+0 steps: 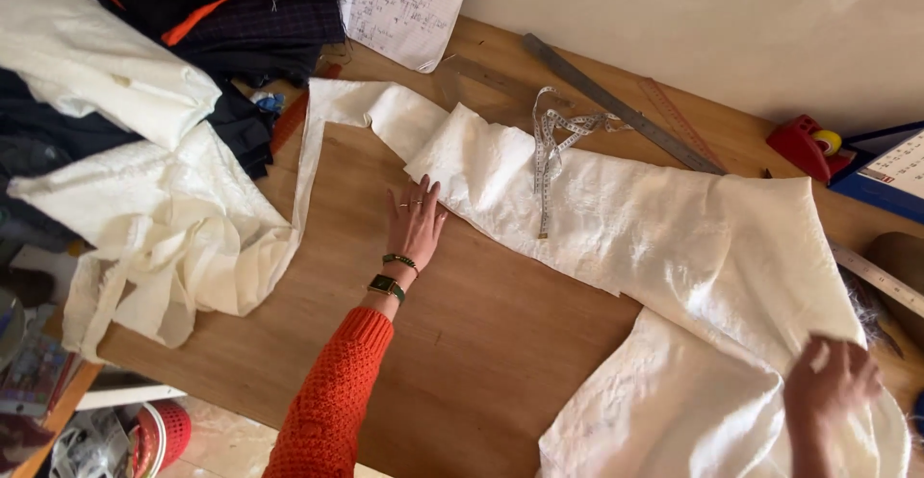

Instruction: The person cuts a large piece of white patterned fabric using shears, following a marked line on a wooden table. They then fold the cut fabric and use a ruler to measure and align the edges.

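A long piece of cream fabric [654, 218] lies spread across a wooden table [462, 343], running from the upper left down to the lower right. My left hand [415, 223], in an orange knitted sleeve with a watch and bracelet, lies flat with fingers apart, its fingertips touching the fabric's lower edge near the middle. My right hand [831, 382] is blurred at the lower right and rests on the fabric there; whether it pinches the cloth is unclear. A white measuring tape [553, 141] lies draped over the fabric's upper part.
More cream cloth [173, 237] and dark garments [241, 16] are heaped at the left. A long metal ruler [616, 103] and a clear set square [481, 78] lie near the wall. A sheet of written notes [399, 1] sits at the top. A red tape dispenser [808, 146] stands far right.
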